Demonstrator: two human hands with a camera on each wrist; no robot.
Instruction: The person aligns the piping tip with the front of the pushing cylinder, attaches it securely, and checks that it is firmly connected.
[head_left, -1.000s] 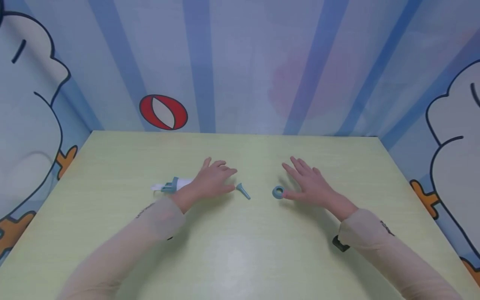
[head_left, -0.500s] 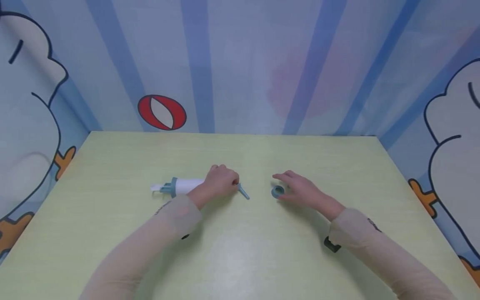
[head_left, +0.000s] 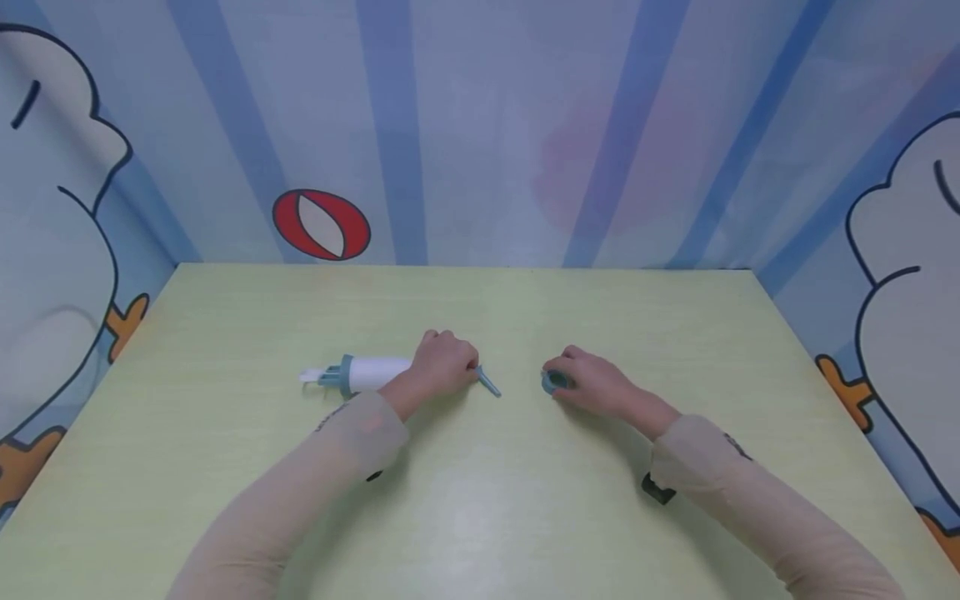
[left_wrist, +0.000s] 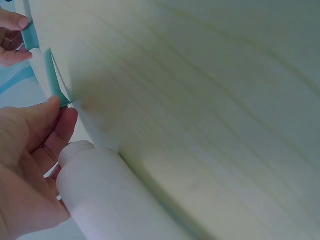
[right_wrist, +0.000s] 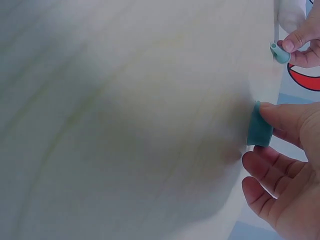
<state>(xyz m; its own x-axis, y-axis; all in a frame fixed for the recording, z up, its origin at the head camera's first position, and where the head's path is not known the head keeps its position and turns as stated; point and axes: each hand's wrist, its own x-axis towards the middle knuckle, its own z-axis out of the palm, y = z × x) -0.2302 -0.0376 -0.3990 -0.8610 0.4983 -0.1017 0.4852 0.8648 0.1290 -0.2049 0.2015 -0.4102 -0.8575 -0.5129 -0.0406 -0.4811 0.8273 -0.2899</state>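
Observation:
In the head view my left hand (head_left: 444,365) pinches the wide end of a small teal tapered nozzle (head_left: 490,382), whose narrow tip points right and toward me. Thumb and forefinger hold the nozzle (left_wrist: 53,77) in the left wrist view. Beneath and left of that hand lies a white cylindrical barrel (head_left: 375,372) with a teal grip (head_left: 346,376) and a pale plunger end; the hand hides its neck end. My right hand (head_left: 596,383) has thumb and fingers on opposite sides of a teal ring (right_wrist: 260,127), a short screw collar by its look.
All of this is on a pale yellow-green table (head_left: 465,500). Behind it rises a blue striped backdrop (head_left: 480,125) with cartoon drawings, which continues along both sides. A black wrist device (head_left: 658,488) shows under the right sleeve.
The left hand, spread open a second ago, has moved right and closed its fingers on the nozzle. The right hand has moved left and closed around the ring.

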